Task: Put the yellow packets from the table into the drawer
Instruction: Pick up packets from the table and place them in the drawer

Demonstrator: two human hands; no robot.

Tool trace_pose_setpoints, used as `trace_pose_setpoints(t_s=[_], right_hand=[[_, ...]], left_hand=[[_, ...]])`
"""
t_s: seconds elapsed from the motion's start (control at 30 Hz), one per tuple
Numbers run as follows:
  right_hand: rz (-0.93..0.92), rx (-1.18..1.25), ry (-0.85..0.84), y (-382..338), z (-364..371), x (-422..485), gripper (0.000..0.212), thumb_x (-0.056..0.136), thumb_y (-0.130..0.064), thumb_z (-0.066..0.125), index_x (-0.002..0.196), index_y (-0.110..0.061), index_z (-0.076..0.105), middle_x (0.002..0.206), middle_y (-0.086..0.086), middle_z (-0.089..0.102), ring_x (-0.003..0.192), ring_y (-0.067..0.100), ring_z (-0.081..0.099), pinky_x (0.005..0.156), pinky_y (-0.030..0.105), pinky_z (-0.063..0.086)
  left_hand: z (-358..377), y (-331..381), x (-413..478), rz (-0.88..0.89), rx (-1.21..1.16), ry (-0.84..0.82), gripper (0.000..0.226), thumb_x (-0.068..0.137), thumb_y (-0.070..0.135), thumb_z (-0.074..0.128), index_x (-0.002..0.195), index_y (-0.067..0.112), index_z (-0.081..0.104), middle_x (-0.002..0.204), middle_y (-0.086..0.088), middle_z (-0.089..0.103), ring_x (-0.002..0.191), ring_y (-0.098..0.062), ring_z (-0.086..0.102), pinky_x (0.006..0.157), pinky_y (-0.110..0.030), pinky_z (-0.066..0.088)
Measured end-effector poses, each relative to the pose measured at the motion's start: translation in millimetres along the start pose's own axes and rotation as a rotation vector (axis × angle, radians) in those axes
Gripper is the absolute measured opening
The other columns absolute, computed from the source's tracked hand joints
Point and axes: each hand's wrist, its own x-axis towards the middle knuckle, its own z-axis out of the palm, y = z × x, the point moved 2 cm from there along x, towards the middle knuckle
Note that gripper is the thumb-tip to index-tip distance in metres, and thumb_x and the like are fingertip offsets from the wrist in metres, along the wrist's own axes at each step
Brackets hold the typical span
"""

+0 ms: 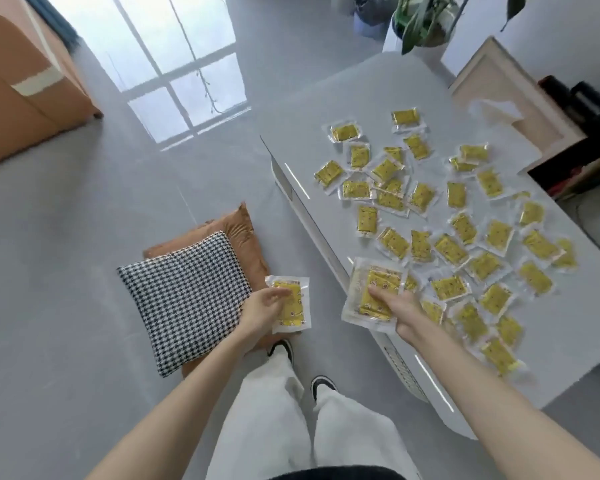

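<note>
Each hand's grip pinches one yellow packet: left (262,308), right (400,311).

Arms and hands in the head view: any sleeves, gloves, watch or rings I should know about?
Both forearms are bare up to the frame edge, so no sleeves show. The left hand and right hand wear no gloves. No watch, bracelet or ring is visible on either wrist or on the fingers that show. No markings or cables appear on the arms.
</note>
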Motion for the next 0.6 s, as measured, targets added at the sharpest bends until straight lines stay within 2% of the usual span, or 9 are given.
trace_pose_setpoints(t_s=[0.1,0.2,0.3,0.37,0.53,0.6], right_hand=[[0.001,0.03,0.107,2,7,23,0.011,0.085,0.0,0.066,0.093,-0.006,0.064,0.09,0.01,0.068,0.068,0.014,0.066,0.059,0.024,0.058],[-0.025,0.026,0.198,5,12,55,0.01,0.086,-0.002,0.066,0.095,-0.007,0.064,0.092,0.009,0.068,0.074,0.017,0.065,0.063,0.025,0.057],[-0.063,-0.013,0.265,16,14,94,0.021,0.085,-0.01,0.069,0.105,-0.004,0.066,0.103,0.009,0.07,0.09,0.024,0.068,0.088,0.04,0.055],[-0.072,-0.017,0.309,27,13,126,0.029,0.084,-0.015,0.071,0.11,-0.005,0.065,0.106,0.009,0.07,0.1,0.026,0.067,0.095,0.045,0.051],[-0.114,-0.012,0.344,52,11,200,0.022,0.084,-0.018,0.071,0.103,-0.008,0.066,0.102,0.004,0.071,0.096,0.021,0.067,0.094,0.043,0.052],[-0.144,-0.024,0.351,58,11,221,0.02,0.085,-0.02,0.071,0.102,-0.013,0.065,0.101,0.001,0.07,0.095,0.017,0.066,0.09,0.038,0.053]], left_hand=[[1,-10,50,-0.034,0.049,-0.051,0.025,0.094,0.003,0.05,0.111,0.008,0.068,0.116,-0.006,0.065,0.096,-0.019,0.066,0.081,-0.031,0.057],[11,-24,102,-0.072,0.078,-0.066,0.028,0.094,0.001,0.048,0.107,0.015,0.069,0.121,-0.01,0.065,0.097,-0.023,0.068,0.08,-0.041,0.058],[30,-44,148,-0.112,0.147,-0.036,0.026,0.095,0.006,0.05,0.11,0.015,0.069,0.121,-0.008,0.065,0.093,-0.02,0.068,0.075,-0.033,0.058],[49,-62,186,-0.126,0.183,-0.022,0.023,0.095,0.013,0.053,0.111,0.015,0.07,0.119,-0.007,0.066,0.09,-0.018,0.067,0.075,-0.031,0.056],[100,-100,272,-0.162,0.253,-0.053,0.03,0.093,0.028,0.054,0.115,0.015,0.068,0.12,-0.003,0.067,0.106,-0.018,0.062,0.09,-0.03,0.049],[122,-111,300,-0.178,0.249,-0.065,0.033,0.092,0.032,0.055,0.118,0.016,0.067,0.122,-0.002,0.065,0.106,-0.017,0.061,0.09,-0.028,0.048]])
